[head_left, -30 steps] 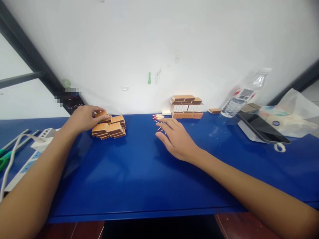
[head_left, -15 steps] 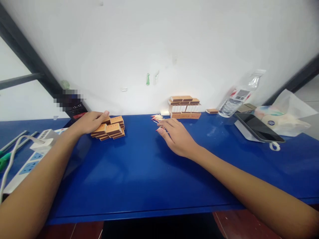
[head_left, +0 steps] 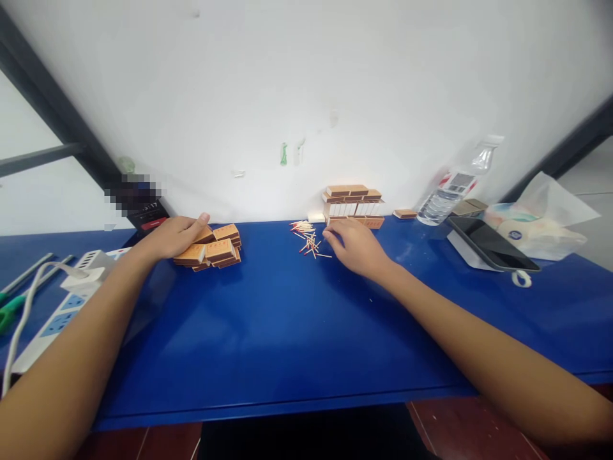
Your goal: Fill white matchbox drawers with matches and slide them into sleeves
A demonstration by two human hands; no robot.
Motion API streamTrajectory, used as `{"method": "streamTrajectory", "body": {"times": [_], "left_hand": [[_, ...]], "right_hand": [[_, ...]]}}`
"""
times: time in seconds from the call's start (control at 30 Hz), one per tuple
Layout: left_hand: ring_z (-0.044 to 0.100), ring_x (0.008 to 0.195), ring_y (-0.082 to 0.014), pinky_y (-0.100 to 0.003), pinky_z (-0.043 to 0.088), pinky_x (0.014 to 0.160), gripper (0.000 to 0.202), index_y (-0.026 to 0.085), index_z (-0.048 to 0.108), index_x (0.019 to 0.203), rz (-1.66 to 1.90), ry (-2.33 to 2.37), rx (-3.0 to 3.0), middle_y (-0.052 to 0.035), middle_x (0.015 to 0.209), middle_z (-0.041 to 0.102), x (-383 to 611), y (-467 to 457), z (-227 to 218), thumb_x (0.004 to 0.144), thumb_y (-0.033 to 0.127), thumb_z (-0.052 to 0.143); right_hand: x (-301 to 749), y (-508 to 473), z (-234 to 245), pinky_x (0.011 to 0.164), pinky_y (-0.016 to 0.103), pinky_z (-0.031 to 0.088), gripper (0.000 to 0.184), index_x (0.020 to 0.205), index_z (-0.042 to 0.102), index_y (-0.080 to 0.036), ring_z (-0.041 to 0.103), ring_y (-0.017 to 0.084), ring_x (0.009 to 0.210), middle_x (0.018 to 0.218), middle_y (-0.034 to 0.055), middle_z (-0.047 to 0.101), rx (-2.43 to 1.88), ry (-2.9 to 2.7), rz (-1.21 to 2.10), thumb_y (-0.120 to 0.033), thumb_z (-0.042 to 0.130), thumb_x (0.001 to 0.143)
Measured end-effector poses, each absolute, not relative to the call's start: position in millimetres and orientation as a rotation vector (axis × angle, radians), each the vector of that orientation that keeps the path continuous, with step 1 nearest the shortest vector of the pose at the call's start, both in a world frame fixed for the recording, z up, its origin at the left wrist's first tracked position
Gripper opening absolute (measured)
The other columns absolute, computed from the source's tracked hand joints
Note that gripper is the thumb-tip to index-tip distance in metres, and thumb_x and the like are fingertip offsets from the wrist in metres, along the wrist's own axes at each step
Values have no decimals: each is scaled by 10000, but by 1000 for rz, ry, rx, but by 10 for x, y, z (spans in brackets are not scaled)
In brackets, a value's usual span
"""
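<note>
My left hand point(head_left: 173, 237) rests at the back left of a pile of orange matchboxes point(head_left: 219, 250). Its thumb stretches over the top boxes, while its other fingers are hidden behind them. Loose matches with red heads point(head_left: 310, 244) lie scattered on the blue table. Just right of them is my right hand point(head_left: 357, 246), its fingers slightly bent, with a small gap between thumb and forefinger and nothing visible between them. Behind that hand, a stack of matchboxes point(head_left: 352, 191) stands against the wall, with a row of white box ends in its middle; the hand partly covers its base.
A single matchbox point(head_left: 405, 214), a leaning water bottle point(head_left: 453, 185), a phone point(head_left: 493, 243) and a tissue pack point(head_left: 531, 233) are on the right. On the left are a power strip point(head_left: 62, 319) with a charger, green-handled scissors point(head_left: 12, 313) and another phone point(head_left: 148, 214).
My right hand has let go of the matches and moved right and slightly back, leaving them spread on the table. My left hand stays at the matchbox pile.
</note>
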State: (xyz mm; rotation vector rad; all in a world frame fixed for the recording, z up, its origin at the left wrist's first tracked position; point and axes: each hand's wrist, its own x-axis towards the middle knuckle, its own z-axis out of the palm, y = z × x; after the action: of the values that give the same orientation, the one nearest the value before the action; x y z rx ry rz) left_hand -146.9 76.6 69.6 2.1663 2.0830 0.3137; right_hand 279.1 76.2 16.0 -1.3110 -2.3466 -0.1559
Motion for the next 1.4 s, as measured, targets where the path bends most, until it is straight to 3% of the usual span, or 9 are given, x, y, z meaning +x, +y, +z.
{"method": "streamTrajectory", "body": {"times": [0.23,0.4,0.47,0.6,0.7,0.9,1.07,1.2,1.4], "left_hand": [[684,1129,-304,-441,495,1046,483,159,742,1162,1224,1797,2729,-143,1151,775,-659,209,913,1073,510,423],[710,857,-248,-399,548,783,340,182,747,1062,761,1079,3108,-84,902,772,17,-167,602,1078,429,514],[714,863,-244,-402,548,786,297,183,741,1065,777,1046,3047,-83,910,773,37,-152,404,1074,387,526],[679,751,-184,-352,558,737,209,202,718,1142,1026,1223,2614,-30,825,730,-107,0,113,1043,324,581],[647,765,-184,-360,561,750,247,216,679,1233,1073,1329,2436,-21,865,711,-132,48,33,1018,318,614],[642,1095,-284,-483,550,963,608,230,575,1405,973,1252,2495,-89,1191,702,-29,-17,47,880,436,804],[634,961,-260,-458,535,890,241,234,734,1118,811,1231,2509,-58,1029,720,-32,-15,32,939,396,748],[636,990,-249,-452,529,913,258,256,738,1159,809,1192,2476,-47,1059,718,-42,11,17,938,388,758],[647,1003,-254,-472,523,940,298,228,721,1153,846,1210,2486,-60,1088,726,-53,46,17,915,400,775]], "right_hand": [[2636,1181,407,889,381,525,235,1172,707,-107,706,270,1040,1171,190,732,-1444,-2589,-257,-184,530,1038],[2213,1441,470,951,456,589,358,1311,657,-127,688,265,1126,1311,155,674,-1664,-2673,-331,-341,665,1024],[2145,1465,478,959,471,598,438,1355,634,-166,679,255,1144,1366,126,646,-1714,-2696,-347,-408,706,997],[2176,1299,580,926,449,587,295,1280,667,-80,704,291,1116,1254,203,703,-1708,-2716,-396,-236,635,1031],[2213,947,690,831,417,556,294,1247,671,-39,735,332,1066,1151,250,744,-1614,-2749,-417,-28,489,1016],[2186,182,529,652,302,448,124,1025,711,-183,735,207,820,995,86,780,-995,-2965,-89,-132,599,1015],[2492,374,322,756,319,491,144,1041,714,-231,709,192,870,992,39,765,-940,-2648,253,-295,587,1058],[2854,754,275,693,326,476,154,942,695,-210,666,207,800,920,57,734,-1228,-2539,290,-361,687,967],[2885,773,262,692,323,467,171,880,638,-209,618,196,783,905,52,690,-1263,-2568,412,-305,595,1015]]}}
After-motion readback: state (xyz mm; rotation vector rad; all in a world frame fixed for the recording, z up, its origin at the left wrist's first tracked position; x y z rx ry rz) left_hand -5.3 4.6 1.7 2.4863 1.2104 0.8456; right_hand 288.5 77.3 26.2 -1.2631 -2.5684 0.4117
